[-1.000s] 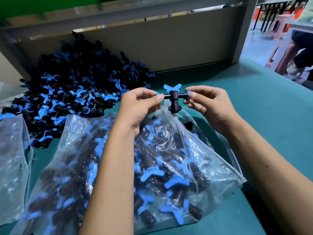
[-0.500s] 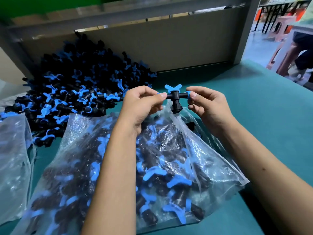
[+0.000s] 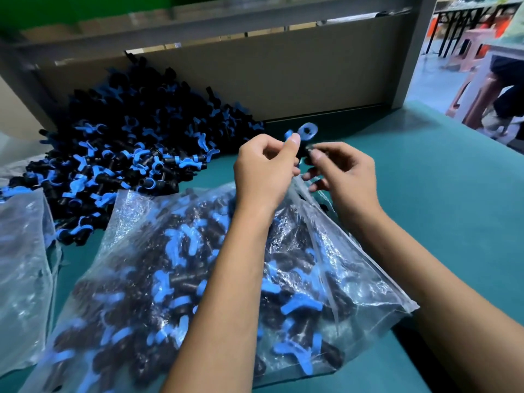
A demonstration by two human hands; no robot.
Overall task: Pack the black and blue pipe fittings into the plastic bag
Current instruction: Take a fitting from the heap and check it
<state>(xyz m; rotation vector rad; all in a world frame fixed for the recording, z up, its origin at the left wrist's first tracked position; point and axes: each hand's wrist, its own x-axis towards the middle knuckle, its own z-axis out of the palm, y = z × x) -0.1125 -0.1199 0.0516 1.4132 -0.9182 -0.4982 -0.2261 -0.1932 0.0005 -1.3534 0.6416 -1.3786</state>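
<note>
Hands are meeting just above the middle of the view, seen from a head camera looking down. The left hand (image 3: 265,168) is pinching 1 black and blue pipe fitting (image 3: 304,139) with its thumb and curled fingers (image 3: 293,140), so the fingers are clamped on the part. The right hand (image 3: 344,171) is curling its fingertips (image 3: 314,156) onto the black end of the same fitting from the 3 o'clock side, also clamped on it. The fitting is blurred; its blue ring-shaped handle is pointing up toward 12 o'clock, and the part is hovering over the far edge of the plastic bag (image 3: 136,222).

That clear bag is lying on the teal surface (image 3: 439,208) beneath both forearms, spreading from the centre toward 6 o'clock, and it is holding many black and blue fittings. The side of the bag near the hands is looking loose, though whether it is open there cannot be told.

At 10 o'clock, a large loose pile of fittings (image 3: 127,154) is resting on the surface against a grey-brown back panel (image 3: 283,72). At 8 o'clock, a second plastic bag (image 3: 22,265) is lying at the left edge. At 2 o'clock, beyond the surface, a pink stool (image 3: 470,48) is standing on the floor and part of a seated person (image 3: 507,95) is showing.
</note>
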